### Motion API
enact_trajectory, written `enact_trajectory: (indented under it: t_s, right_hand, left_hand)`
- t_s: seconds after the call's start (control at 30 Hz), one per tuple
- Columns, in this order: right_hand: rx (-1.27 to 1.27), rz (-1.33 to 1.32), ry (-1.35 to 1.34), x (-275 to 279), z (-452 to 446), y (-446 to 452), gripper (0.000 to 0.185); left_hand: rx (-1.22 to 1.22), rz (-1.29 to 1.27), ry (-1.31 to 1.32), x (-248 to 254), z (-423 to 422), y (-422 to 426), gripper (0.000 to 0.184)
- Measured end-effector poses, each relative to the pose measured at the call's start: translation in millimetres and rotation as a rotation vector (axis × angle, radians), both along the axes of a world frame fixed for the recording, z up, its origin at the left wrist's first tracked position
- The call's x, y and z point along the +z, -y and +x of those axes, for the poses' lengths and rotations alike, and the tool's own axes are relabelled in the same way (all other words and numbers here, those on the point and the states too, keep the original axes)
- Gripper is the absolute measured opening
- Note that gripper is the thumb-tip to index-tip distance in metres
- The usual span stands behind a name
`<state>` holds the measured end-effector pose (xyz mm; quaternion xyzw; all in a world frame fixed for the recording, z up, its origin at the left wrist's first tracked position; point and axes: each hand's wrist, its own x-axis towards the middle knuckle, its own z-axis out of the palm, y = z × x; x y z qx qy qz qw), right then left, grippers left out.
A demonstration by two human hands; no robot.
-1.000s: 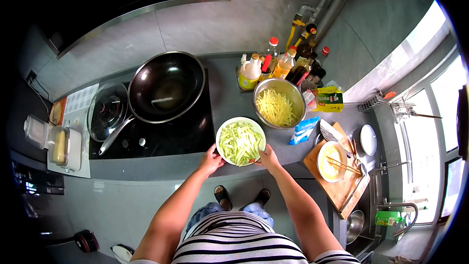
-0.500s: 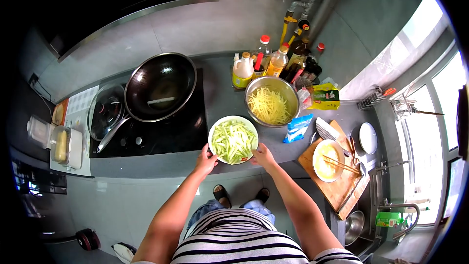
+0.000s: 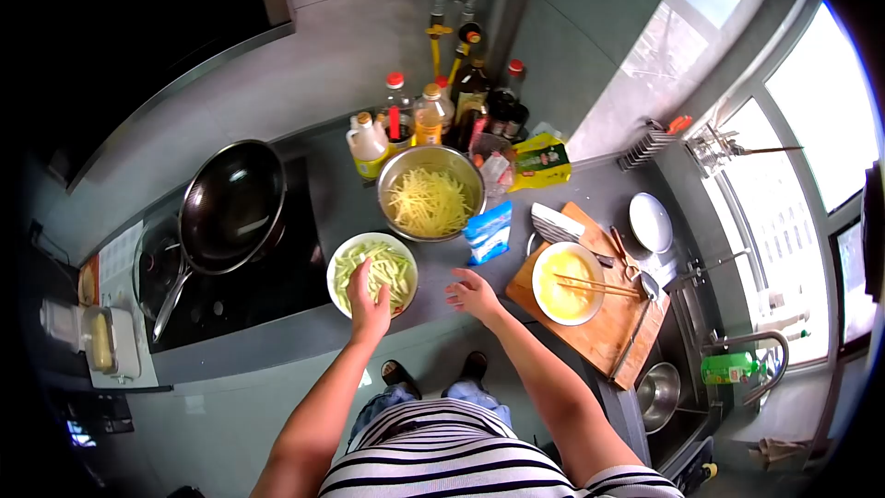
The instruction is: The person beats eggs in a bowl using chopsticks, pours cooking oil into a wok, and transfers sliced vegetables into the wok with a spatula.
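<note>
A white bowl [image 3: 412, 303] full of pale green vegetable strips [image 3: 392, 269] stands near the counter's front edge. Over its near side is my left hand [image 3: 370, 306], fingers stretched out and apart from the thumb; whether it touches the strips I cannot tell. My right hand [image 3: 472, 295] hovers to the right of the bowl, fingers loosely spread with nothing in them. Behind the bowl sits a steel basin [image 3: 473, 166] holding thin yellow shreds [image 3: 429, 203]. A blue packet [image 3: 489, 233] lies beyond my right hand.
On the left a wok [image 3: 230, 208] rests on the black stove [image 3: 221, 300]. To the right, a cutting board [image 3: 590, 346] carries a bowl of yellow liquid [image 3: 562, 298], chopsticks [image 3: 599, 286] and a cleaver [image 3: 558, 223]. Several bottles [image 3: 431, 116] stand at the back, with the sink [image 3: 687, 378] at far right.
Both hands have let go of the white bowl. My left hand has moved over the strips, and my right hand is off to the side. The view has turned to the right.
</note>
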<state>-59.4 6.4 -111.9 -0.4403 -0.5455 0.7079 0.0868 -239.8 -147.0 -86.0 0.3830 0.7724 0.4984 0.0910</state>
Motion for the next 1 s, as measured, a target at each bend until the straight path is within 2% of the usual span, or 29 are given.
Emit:
enact_trajectory:
  t_s: [0.1,0.13,0.23,0.37,0.43,0.5,0.57,0.6,0.7,0.8,0.9,0.93,1.0]
  right_hand:
    - [-0.061,0.025,-0.016,10.3,27.6,-7.7,0.036]
    - [-0.079,0.033,-0.017,14.5,37.8,-10.7,0.035]
    - [-0.126,0.139,-0.053,20.3,71.4,-22.2,0.029]
    - [-0.446,0.349,-0.036,33.3,133.7,-43.2,0.019]
    - [-0.593,0.497,0.120,30.3,182.3,-57.2,0.024]
    - [-0.734,0.504,0.185,5.4,244.7,-71.5,0.034]
    - [-0.801,0.364,0.276,5.9,297.2,-77.6,0.037]
    - [-0.842,0.142,0.241,28.7,310.4,-75.4,0.034]
    - [-0.835,-0.017,0.230,27.4,336.2,-91.5,0.030]
    - [-0.889,-0.240,-0.163,7.0,343.9,-119.9,0.031]
    - [-0.886,-0.346,-0.452,-0.1,332.9,-137.6,0.028]
    - [-0.867,-0.318,-0.462,-2.8,330.6,-141.8,0.023]
    - [-0.655,-0.125,-0.418,1.3,326.5,-141.0,0.023]
  left_hand:
    - [-0.130,-0.028,0.192,0.3,20.9,-27.7,0.044]
    - [-0.182,-0.017,0.132,4.3,27.4,-36.9,0.035]
    - [-0.291,-0.112,0.363,4.7,52.0,-60.2,0.029]
    - [-0.468,-0.144,0.458,-14.2,90.2,-90.2,0.025]
    - [-0.555,-0.211,0.499,-19.2,109.7,-104.4,0.026]
    - [-0.589,-0.252,0.544,-24.9,130.1,-117.1,0.026]
    - [-0.598,-0.259,0.496,-38.5,146.3,-130.8,0.028]
    - [-0.597,-0.262,0.472,-45.1,154.1,-136.9,0.029]
    - [-0.546,-0.339,0.515,-54.4,173.4,-155.6,0.034]
    - [-0.502,-0.379,0.484,-63.5,191.6,-171.5,0.042]
    - [-0.443,-0.376,0.396,-70.8,204.9,-177.9,0.044]
    - [-0.420,-0.361,0.381,-71.6,209.7,-178.4,0.043]
    - [-0.401,-0.335,0.390,-75.1,215.6,-180.9,0.043]
